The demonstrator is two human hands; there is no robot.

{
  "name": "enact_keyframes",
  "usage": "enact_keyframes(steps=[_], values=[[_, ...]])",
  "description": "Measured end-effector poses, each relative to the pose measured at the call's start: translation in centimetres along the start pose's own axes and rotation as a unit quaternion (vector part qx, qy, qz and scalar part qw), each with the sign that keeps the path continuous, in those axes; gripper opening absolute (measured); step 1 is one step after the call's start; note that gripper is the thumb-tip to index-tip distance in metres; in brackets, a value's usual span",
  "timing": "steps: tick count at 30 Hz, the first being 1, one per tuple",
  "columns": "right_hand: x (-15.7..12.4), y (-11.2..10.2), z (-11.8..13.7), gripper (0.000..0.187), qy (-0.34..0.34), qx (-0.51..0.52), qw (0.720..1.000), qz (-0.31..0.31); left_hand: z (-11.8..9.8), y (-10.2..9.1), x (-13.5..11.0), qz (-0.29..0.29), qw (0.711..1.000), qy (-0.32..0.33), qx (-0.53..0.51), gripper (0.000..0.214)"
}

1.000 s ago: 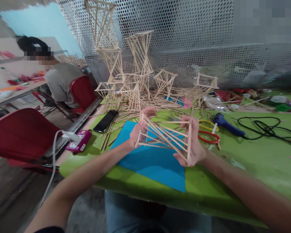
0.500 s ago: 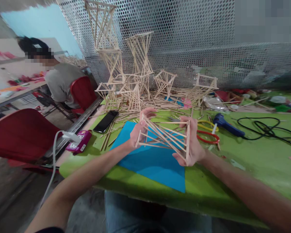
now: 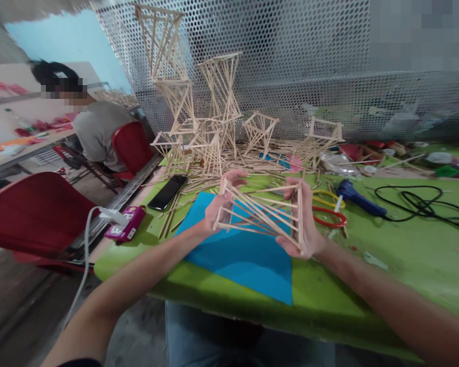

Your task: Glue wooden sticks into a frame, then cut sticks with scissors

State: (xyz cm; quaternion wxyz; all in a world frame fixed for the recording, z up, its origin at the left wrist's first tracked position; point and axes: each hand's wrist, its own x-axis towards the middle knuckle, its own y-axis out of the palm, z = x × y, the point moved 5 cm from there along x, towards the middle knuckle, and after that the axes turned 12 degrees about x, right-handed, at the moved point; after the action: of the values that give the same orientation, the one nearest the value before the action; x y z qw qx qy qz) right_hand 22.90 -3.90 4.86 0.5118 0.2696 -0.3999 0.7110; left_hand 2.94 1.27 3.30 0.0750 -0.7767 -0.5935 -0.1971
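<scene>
Head view: the stick frame (image 3: 260,213) is held clear above the blue sheet (image 3: 248,262), long axis running left to right. Your left hand (image 3: 216,209) curls closed around one end; your right hand (image 3: 309,228) clasps the opposite square end. Both hands are equally near.

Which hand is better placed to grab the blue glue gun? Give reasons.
Probably right. The right hand holds the stick frame at the end nearest the glue gun; the left hand holds the far end.
</scene>
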Motion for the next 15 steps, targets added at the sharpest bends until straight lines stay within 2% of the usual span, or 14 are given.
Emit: enact_keyframes(steps=[4,10,13,15], values=[[0.1,-0.2,-0.3,0.108,0.012,0.024,1.000,-0.012,-0.1,-0.1,0.1,-0.003,0.999,0.025,-0.033,0.062],[0.0,-0.3,-0.4,0.103,0.006,0.041,0.999,-0.028,-0.5,0.0,0.1,0.004,0.999,0.046,-0.002,0.055],[0.6,-0.9,-0.5,0.105,0.003,0.028,0.999,-0.016,-0.8,0.0,0.3,0.016,0.999,0.045,0.021,0.058],[1.1,-1.7,-0.6,0.107,-0.029,-0.014,0.999,-0.005,-1.0,-0.3,0.5,0.026,0.998,0.035,0.043,0.058]])
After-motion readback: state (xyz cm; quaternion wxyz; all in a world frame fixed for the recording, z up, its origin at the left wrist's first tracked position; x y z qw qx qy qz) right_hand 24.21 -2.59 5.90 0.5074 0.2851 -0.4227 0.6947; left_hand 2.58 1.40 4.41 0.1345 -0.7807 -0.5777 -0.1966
